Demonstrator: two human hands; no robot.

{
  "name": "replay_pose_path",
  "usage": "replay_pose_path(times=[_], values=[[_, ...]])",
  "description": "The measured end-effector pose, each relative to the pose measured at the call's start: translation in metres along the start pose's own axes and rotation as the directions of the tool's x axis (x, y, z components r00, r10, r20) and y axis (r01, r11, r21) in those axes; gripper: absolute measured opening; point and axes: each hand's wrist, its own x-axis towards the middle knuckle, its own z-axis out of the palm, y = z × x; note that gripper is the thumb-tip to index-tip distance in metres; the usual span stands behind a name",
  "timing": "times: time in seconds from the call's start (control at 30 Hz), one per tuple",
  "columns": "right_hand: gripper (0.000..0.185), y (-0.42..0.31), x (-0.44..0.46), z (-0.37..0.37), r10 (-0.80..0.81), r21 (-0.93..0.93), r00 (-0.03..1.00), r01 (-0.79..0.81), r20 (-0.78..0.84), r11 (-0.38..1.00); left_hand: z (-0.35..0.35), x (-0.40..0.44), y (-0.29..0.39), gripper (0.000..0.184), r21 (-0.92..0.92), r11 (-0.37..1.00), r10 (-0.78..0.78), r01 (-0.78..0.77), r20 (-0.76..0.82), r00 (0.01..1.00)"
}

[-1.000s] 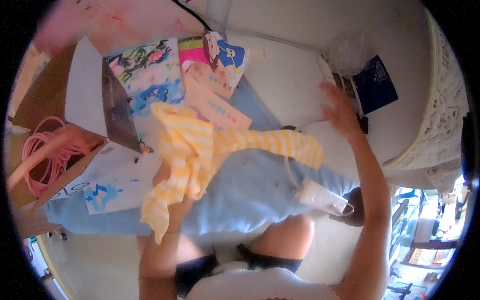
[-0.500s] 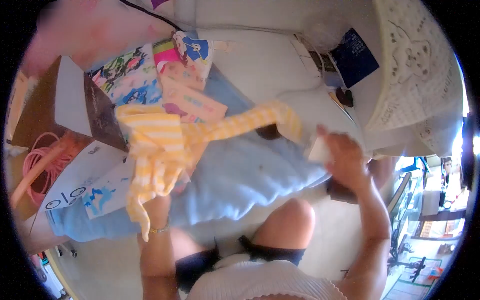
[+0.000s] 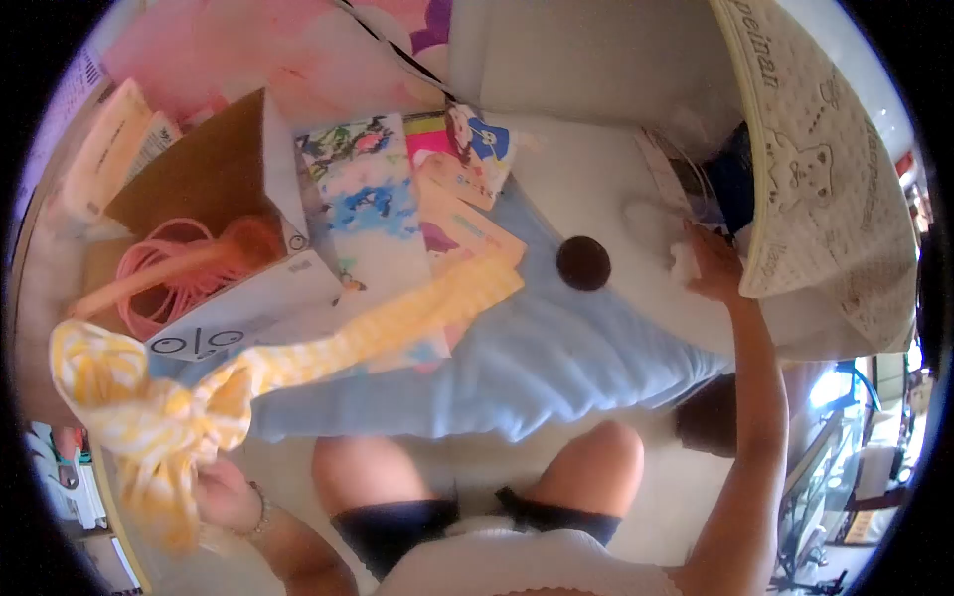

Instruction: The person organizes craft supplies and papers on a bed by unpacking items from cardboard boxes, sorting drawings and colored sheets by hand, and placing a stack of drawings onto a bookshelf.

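A: Here's the yellow-and-white striped soft cloth (image 3: 221,402), bunched at eight o'clock, its long strip reaching to the centre! How's the grip?

B: Left hand (image 3: 229,497) beneath, fingers clamped on the folds, most tips hidden. One slack moment and the bunch could drop past the front edge of the light blue fabric (image 3: 517,370).

A: And that strip, over the peach-coloured paper packets (image 3: 459,223)?

B: Can't tell whether it touches. If it does, a sharp tug could drag them askew.

A: Brown-and-white cardboard box (image 3: 253,310) at nine o'clock!

B: Close to the bunch, too; a loose fold could snag its corner or the coiled pink cord (image 3: 139,298) inside.

A: Over to three o'clock, the right hand (image 3: 717,268), fingers at a small white object (image 3: 684,264)!

B: Clamped or merely touching, I can't tell. The cream quilted cloth with a bear drawing (image 3: 835,233) hangs just beside; its edge could catch the wrist.
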Motion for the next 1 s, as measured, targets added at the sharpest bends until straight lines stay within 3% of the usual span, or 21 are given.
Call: replay_pose_path(times=[0.1,0.2,0.23,0.3,0.4,0.5,0.6,0.63,0.67,0.7,0.8,0.87,0.93,1.0], values=[[0.097,-0.011,0.014,-0.002,-0.202,0.176,0.977,0.212,-0.070,0.961,0.008,0.024,-0.004,0.037,0.239,0.968,-0.024,-0.070,0.372,0.928],[0.094,-0.055,0.004,-0.015,-0.215,0.210,0.976,0.218,-0.038,0.953,0.045,0.045,0.019,0.039,0.226,0.931,0.030,-0.287,0.735,0.677],[0.096,-0.051,0.007,-0.001,-0.227,0.243,0.972,0.234,-0.058,0.941,0.056,0.052,0.025,0.040,0.204,0.927,0.039,-0.316,0.783,0.620],[0.085,-0.069,0.006,0.006,-0.218,0.341,0.973,0.231,-0.075,0.911,0.056,0.067,0.034,0.042,0.176,0.945,0.031,-0.276,0.792,0.610],[0.074,-0.088,0.000,-0.002,-0.257,0.248,0.906,0.349,-0.336,0.904,0.034,0.088,0.043,0.054,0.127,0.976,0.014,-0.176,0.771,0.637],[0.063,-0.097,-0.007,0.014,-0.226,0.212,0.815,0.388,-0.533,0.897,0.013,0.091,0.025,0.061,0.182,0.976,-0.084,-0.117,0.816,0.571],[0.055,-0.103,-0.008,0.022,-0.243,0.020,0.727,0.332,-0.642,0.943,-0.002,0.088,-0.001,0.042,0.085,0.985,-0.171,0.153,0.663,0.729],[0.052,-0.108,-0.004,0.022,-0.260,0.008,0.664,0.371,-0.701,0.929,-0.003,0.087,-0.030,0.038,-0.082,0.891,-0.334,0.446,0.545,0.769],[0.051,-0.114,0.004,0.019,-0.275,-0.012,0.590,0.410,-0.759,0.912,-0.002,0.092,-0.056,0.034,-0.286,0.700,-0.511,0.655,0.440,0.738],[0.049,-0.122,0.008,0.013,-0.284,-0.032,0.517,0.442,-0.808,0.896,-0.002,0.101,-0.060,0.032,-0.425,0.636,-0.532,0.644,0.362,0.765],[0.046,-0.189,-0.008,-0.047,-0.209,0.314,0.603,0.643,-0.770,0.699,-0.002,0.132,-0.114,0.031,-0.674,0.521,-0.605,0.524,0.143,0.784],[0.047,-0.224,-0.007,-0.068,-0.256,0.426,0.588,0.766,-0.767,0.481,-0.006,0.189,-0.111,0.041,-0.566,0.720,-0.516,0.402,-0.049,0.855],[0.052,-0.262,-0.007,-0.087,-0.334,0.585,0.609,0.791,-0.720,0.180,-0.012,0.235,-0.096,0.044,-0.476,0.805,-0.439,0.355,-0.074,0.896],[0.056,-0.300,-0.010,-0.106,-0.388,0.770,0.692,0.634,-0.609,-0.078,-0.005,0.280,-0.110,0.039,-0.596,0.702,-0.508,0.390,-0.035,0.860]])
